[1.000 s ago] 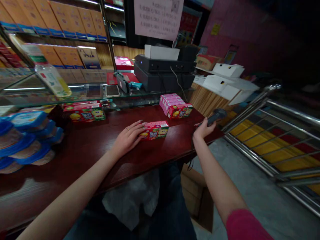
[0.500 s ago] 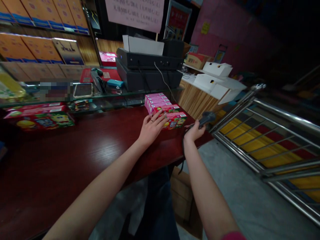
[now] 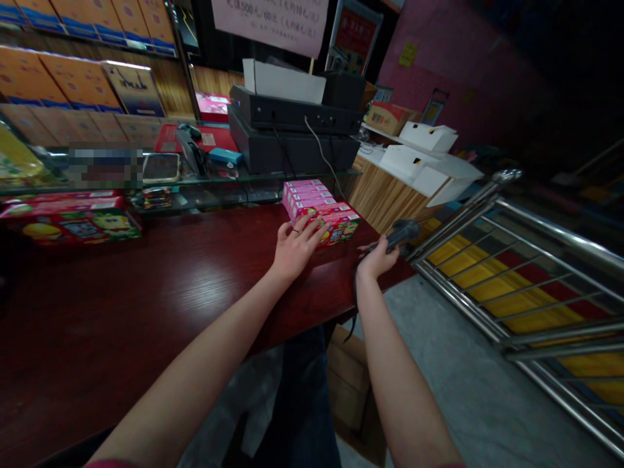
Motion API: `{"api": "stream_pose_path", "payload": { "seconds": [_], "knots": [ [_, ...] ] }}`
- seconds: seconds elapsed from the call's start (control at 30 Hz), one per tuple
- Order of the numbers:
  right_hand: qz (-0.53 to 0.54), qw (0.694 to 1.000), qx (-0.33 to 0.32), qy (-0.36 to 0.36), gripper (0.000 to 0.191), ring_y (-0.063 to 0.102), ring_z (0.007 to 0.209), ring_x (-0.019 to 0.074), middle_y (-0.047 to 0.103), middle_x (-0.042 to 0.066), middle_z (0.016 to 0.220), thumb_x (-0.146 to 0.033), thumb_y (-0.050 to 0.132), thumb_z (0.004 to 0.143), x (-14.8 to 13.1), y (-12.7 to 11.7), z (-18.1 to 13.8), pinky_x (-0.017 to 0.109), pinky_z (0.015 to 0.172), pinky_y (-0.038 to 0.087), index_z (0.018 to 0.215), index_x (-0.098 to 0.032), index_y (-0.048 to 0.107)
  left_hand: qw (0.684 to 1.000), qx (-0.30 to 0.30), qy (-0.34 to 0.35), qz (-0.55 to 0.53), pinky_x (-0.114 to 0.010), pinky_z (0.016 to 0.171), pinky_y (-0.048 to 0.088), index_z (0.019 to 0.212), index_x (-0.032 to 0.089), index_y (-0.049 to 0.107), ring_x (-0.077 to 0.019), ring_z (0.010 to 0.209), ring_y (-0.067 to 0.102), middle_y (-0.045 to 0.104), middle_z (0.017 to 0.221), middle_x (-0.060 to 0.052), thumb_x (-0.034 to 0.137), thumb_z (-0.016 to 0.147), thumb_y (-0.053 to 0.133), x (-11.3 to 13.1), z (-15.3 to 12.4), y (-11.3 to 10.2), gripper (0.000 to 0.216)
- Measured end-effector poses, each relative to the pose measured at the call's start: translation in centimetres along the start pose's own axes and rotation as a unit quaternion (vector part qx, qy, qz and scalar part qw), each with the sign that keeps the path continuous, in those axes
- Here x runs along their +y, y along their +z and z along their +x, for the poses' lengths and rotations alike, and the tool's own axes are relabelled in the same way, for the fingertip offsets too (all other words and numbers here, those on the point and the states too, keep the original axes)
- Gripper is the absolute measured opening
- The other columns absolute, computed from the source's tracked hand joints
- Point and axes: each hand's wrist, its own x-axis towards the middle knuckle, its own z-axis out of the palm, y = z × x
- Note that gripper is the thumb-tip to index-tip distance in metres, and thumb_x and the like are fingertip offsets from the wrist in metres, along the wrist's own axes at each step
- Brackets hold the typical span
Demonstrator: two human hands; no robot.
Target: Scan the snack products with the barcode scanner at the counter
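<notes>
My left hand (image 3: 294, 250) lies with its fingers stretched and slightly apart on the front of the red boxes (image 3: 344, 229), which have green and yellow cartoon print. Its fingertips touch the nearest red box without wrapping round it. Right behind stand several pink boxes (image 3: 307, 193) in a row, packed close to the red ones. My right hand (image 3: 376, 259) is closed round the handle of a dark barcode scanner (image 3: 402, 233) at the table's right end. A black cord hangs from it past my wrist. Part of the handle is hidden by my fingers.
The dark red wooden table (image 3: 121, 312) spans the left and middle. More red boxes (image 3: 73, 221) stand at its left. A glass shelf holds a phone (image 3: 161, 168); a black cash drawer (image 3: 297, 144) is behind. A metal railing (image 3: 560, 227) runs at right; a cardboard box (image 3: 348, 377) sits below.
The front red box has slid back against the one behind it, closing the gap, with my left hand still on it. My right hand still holds the barcode scanner in nearly the same place.
</notes>
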Motion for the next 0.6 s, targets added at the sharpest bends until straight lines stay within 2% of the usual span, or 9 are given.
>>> {"api": "stream_pose_path", "payload": {
  "seconds": [0.17,0.33,0.47,0.6],
  "knots": [
    [-0.016,1.000,-0.006,-0.006,0.051,0.067,0.059,0.0265,0.056,-0.001,0.071,-0.060,0.034,0.100,-0.7,-0.3,-0.6,0.039,0.049,0.054,0.131,-0.021,0.046,1.000,-0.007,-0.020,0.011,-0.058,0.118,0.034,0.154,0.041,0.052,-0.0277,0.151,0.048,0.057,0.159,-0.002,0.025,0.109,0.046,0.0,0.2,0.0,0.048],
    [0.004,1.000,-0.007,-0.007,0.051,0.065,0.058,0.0246,0.061,0.003,0.077,-0.058,0.042,0.097,-2.6,-1.0,-3.1,0.036,0.047,0.051,0.131,-0.020,0.049,0.999,-0.006,-0.019,0.029,-0.056,0.121,0.031,0.162,0.039,0.040,-0.0272,0.155,0.044,0.040,0.170,-0.005,0.032,0.107,0.052,0.1,-0.4,-1.2,0.057],
    [0.030,0.997,-0.043,-0.053,0.067,0.063,0.058,0.0225,0.066,0.006,0.090,-0.057,0.051,0.093,-3.9,-1.7,-7.1,0.039,0.053,0.056,0.147,-0.019,0.040,0.997,0.017,-0.049,0.051,-0.056,0.122,0.030,0.166,0.036,0.034,-0.0285,0.155,0.043,0.039,0.170,-0.006,0.035,0.107,0.051,-2.4,-2.4,-4.6,0.061],
    [0.059,0.984,-0.126,-0.109,0.076,0.066,0.063,0.0199,0.066,0.015,0.119,-0.053,0.061,0.088,-4.9,-1.4,-12.6,0.043,0.064,0.060,0.153,-0.023,0.037,0.985,0.040,-0.124,0.111,-0.057,0.121,0.030,0.168,0.034,0.031,-0.0301,0.157,0.040,0.037,0.171,-0.009,0.031,0.105,0.051,-7.7,-5.5,-10.3,0.066]
  ]
}}
